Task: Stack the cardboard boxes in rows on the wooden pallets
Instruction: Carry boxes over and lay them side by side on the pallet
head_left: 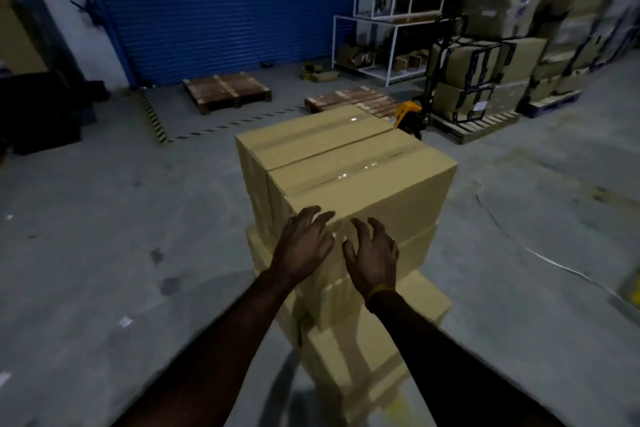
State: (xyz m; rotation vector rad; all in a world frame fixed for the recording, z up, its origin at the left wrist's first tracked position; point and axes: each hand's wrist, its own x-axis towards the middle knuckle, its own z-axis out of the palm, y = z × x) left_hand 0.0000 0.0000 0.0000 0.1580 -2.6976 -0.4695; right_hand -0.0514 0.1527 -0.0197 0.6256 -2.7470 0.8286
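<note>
A tall stack of taped cardboard boxes stands right in front of me. The top box point(343, 163) has clear tape along its lid. My left hand point(304, 243) lies on its near corner with fingers spread. My right hand point(372, 253) hovers beside it with fingers loosely spread, close to the box's near face; I cannot tell if it touches. Lower boxes point(356, 350) of the stack sit beneath, slightly offset. Two bare wooden pallets lie on the floor beyond: one point(227, 91) near the blue shutter, another point(356, 101) behind the stack.
A yellow pallet jack point(410, 113) stands right of the far pallet. Loaded pallets of wrapped boxes point(485, 80) and white shelving point(391, 35) fill the back right. A blue roller shutter point(221, 7) closes the back wall. Dark objects point(45, 107) sit at left.
</note>
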